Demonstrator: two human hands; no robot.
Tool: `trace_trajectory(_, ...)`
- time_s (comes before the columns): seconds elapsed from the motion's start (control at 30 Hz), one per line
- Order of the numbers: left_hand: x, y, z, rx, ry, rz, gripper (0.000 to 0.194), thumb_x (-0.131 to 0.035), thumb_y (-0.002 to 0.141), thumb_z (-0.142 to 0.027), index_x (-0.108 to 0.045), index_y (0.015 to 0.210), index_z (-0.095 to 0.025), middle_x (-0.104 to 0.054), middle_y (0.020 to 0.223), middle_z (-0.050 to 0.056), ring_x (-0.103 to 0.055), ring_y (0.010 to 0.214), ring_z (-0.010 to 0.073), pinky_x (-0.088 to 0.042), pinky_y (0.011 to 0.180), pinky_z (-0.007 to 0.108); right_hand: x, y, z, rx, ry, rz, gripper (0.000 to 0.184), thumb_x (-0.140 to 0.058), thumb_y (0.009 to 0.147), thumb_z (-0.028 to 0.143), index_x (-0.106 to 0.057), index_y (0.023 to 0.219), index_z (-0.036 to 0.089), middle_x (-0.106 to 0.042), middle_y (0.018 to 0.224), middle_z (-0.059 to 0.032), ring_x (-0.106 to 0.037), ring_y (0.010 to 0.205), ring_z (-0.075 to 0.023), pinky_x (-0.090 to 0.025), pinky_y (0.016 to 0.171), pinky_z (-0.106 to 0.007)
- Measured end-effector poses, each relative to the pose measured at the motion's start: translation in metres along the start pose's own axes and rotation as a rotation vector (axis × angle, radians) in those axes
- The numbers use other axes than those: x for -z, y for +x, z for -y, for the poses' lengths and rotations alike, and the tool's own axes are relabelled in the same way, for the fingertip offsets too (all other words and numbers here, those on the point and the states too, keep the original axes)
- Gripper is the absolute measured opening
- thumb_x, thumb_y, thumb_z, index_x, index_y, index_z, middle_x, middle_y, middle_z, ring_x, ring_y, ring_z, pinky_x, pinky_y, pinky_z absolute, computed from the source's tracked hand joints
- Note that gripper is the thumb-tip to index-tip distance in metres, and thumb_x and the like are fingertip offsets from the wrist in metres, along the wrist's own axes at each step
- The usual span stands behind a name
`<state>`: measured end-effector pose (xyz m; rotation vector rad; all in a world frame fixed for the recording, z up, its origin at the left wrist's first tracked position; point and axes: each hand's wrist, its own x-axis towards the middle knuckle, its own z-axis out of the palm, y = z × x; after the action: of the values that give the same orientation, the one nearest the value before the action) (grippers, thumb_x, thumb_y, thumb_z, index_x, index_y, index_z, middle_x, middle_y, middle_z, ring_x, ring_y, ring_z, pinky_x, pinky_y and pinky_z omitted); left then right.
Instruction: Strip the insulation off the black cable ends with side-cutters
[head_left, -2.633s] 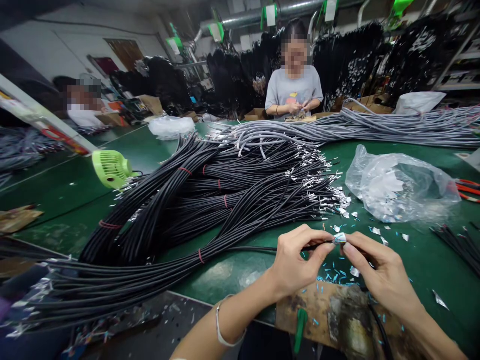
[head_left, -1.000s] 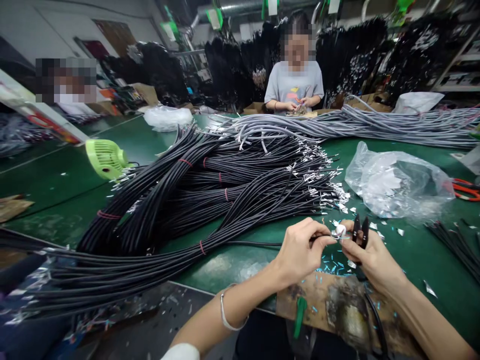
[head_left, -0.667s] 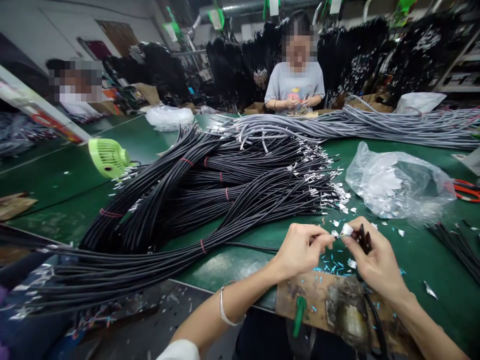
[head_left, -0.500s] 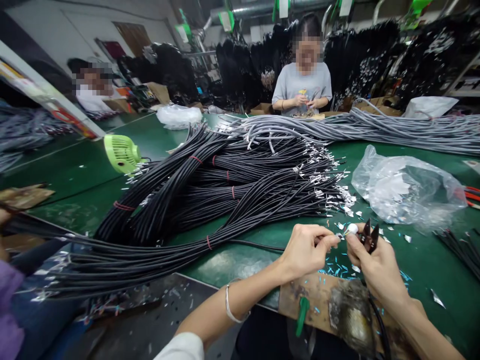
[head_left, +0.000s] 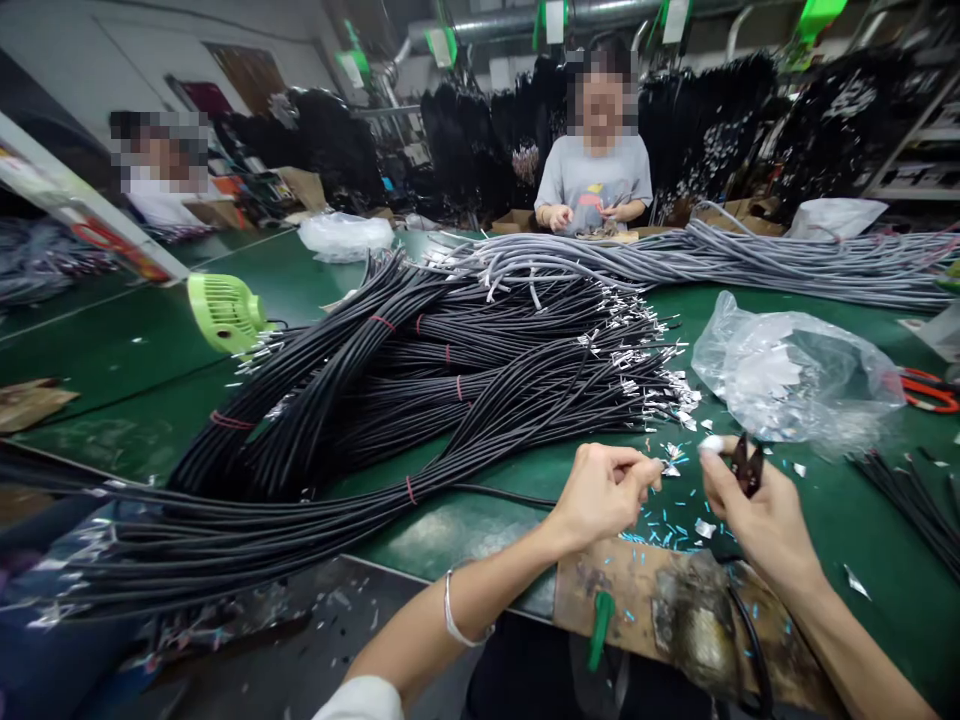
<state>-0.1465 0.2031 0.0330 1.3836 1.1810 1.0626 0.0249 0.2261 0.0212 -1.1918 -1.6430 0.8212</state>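
Note:
My left hand (head_left: 604, 495) is closed, fingertips pinched on the end of a black cable (head_left: 510, 491) that runs in from the left. Fine wires stick out past the fingertips, too small to make out fully. A short way to the right, my right hand (head_left: 772, 515) is wrapped round dark cutting pliers (head_left: 748, 466) with their jaws pointing up. White covering (head_left: 712, 443) wraps one of its fingertips. Below the hands, blue wire scraps (head_left: 671, 530) and foil bits are scattered over the green tabletop (head_left: 480, 530).
Bundles of black cables (head_left: 375, 400) fill the table's left and middle, grey cables (head_left: 787, 262) behind. A clear plastic bag (head_left: 802, 370), orange-handled scissors (head_left: 930, 390) and a green fan (head_left: 225, 312) are around them. A stained wooden board (head_left: 585, 585) lies at the near edge. A person (head_left: 596, 180) works opposite.
My right hand with the pliers has drawn away from my left, widening the gap between them. My left hand keeps its pinch. The whole view has shifted slightly.

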Motion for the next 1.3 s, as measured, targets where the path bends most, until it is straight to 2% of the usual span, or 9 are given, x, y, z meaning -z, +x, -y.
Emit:
trace_trajectory(0.13,0.000,0.000,0.002,-0.022,0.031,0.018,0.032,-0.050,0.084,-0.032,-0.061,0.063,-0.012,-0.045,0.043,-0.004,-0.041,0.035,0.0055,-0.028,0.037,0.016,-0.001,0.001,0.006,-0.034,0.032,0.110,0.020,-0.065,0.075,0.036,-0.057,0.075,0.018,-0.051,0.068,0.0001,-0.045,0.059,-0.0123,-0.035,0.052,-0.025)
trace_trajectory(0.33,0.002,0.002,0.000,-0.030,0.055,0.029,0.028,-0.053,0.082,-0.031,-0.063,0.065,-0.011,-0.049,0.045,-0.003,-0.044,0.039,0.0062,-0.031,0.041,0.017,-0.003,0.001,0.003,-0.247,0.408,0.321,0.027,-0.064,0.075,0.042,-0.053,0.079,0.018,-0.027,0.054,0.0082,-0.022,0.043,-0.0054,-0.016,0.039,-0.021)
trace_trajectory(0.5,0.001,0.001,0.000,-0.050,0.123,0.013,0.025,-0.053,0.082,-0.029,-0.063,0.068,-0.012,-0.051,0.047,-0.003,-0.046,0.041,0.0074,-0.032,0.042,0.018,-0.003,0.006,0.004,-0.160,0.195,0.085,0.025,-0.073,0.066,0.033,-0.055,0.074,0.017,-0.047,0.064,0.0020,-0.040,0.054,-0.0090,-0.030,0.044,-0.021)
trace_trajectory(0.63,0.000,0.001,0.001,-0.052,0.090,-0.025,0.027,-0.049,0.084,-0.029,-0.062,0.067,-0.012,-0.047,0.045,-0.004,-0.044,0.038,0.0069,-0.031,0.040,0.018,-0.001,0.005,0.003,-0.299,0.379,-0.021,0.028,-0.067,0.073,0.041,-0.051,0.082,0.020,-0.032,0.052,0.0087,-0.025,0.041,-0.0056,-0.018,0.037,-0.020)
trace_trajectory(0.87,0.001,0.003,0.000,-0.017,0.015,0.022,0.028,-0.049,0.084,-0.029,-0.060,0.065,-0.012,-0.045,0.041,-0.005,-0.041,0.034,0.0062,-0.030,0.037,0.017,0.002,0.002,0.012,-0.213,0.149,0.046,0.032,-0.069,0.070,0.044,-0.060,0.083,0.016,-0.038,0.049,0.0065,-0.030,0.044,-0.0070,-0.023,0.039,-0.022)
trace_trajectory(1.07,-0.001,0.001,0.002,-0.019,0.104,0.021,0.027,-0.050,0.084,-0.028,-0.061,0.065,-0.012,-0.047,0.042,-0.004,-0.043,0.036,0.0060,-0.028,0.039,0.017,-0.001,0.002,0.005,-0.283,0.243,0.157,0.035,-0.068,0.070,0.048,-0.056,0.080,0.016,-0.034,0.049,0.0077,-0.026,0.042,-0.0062,-0.019,0.039,-0.021)
trace_trajectory(1.17,-0.001,0.001,0.002,-0.001,0.064,0.022,0.027,-0.051,0.084,-0.030,-0.061,0.066,-0.013,-0.047,0.042,-0.005,-0.043,0.036,0.0061,-0.030,0.039,0.017,-0.004,0.000,0.001,-0.324,0.348,0.338,0.037,-0.060,0.075,0.053,-0.052,0.083,0.018,-0.028,0.048,0.0098,-0.022,0.040,-0.0057,-0.017,0.038,-0.021)
trace_trajectory(1.23,-0.001,0.001,0.001,0.013,0.030,0.042,0.026,-0.050,0.083,-0.030,-0.060,0.066,-0.013,-0.047,0.042,-0.005,-0.043,0.035,0.0064,-0.031,0.038,0.017,-0.004,0.000,0.002,-0.252,0.301,0.387,0.033,-0.057,0.078,0.050,-0.051,0.081,0.018,-0.029,0.050,0.0089,-0.024,0.042,-0.0067,-0.020,0.039,-0.021)
trace_trajectory(1.3,-0.002,0.001,0.000,0.011,0.032,0.056,0.027,-0.050,0.083,-0.030,-0.060,0.065,-0.013,-0.046,0.042,-0.005,-0.043,0.035,0.0066,-0.031,0.038,0.017,-0.002,0.001,0.004,-0.086,0.083,0.275,0.024,-0.057,0.080,0.041,-0.051,0.075,0.019,-0.039,0.055,0.0049,-0.034,0.047,-0.0091,-0.028,0.044,-0.023)
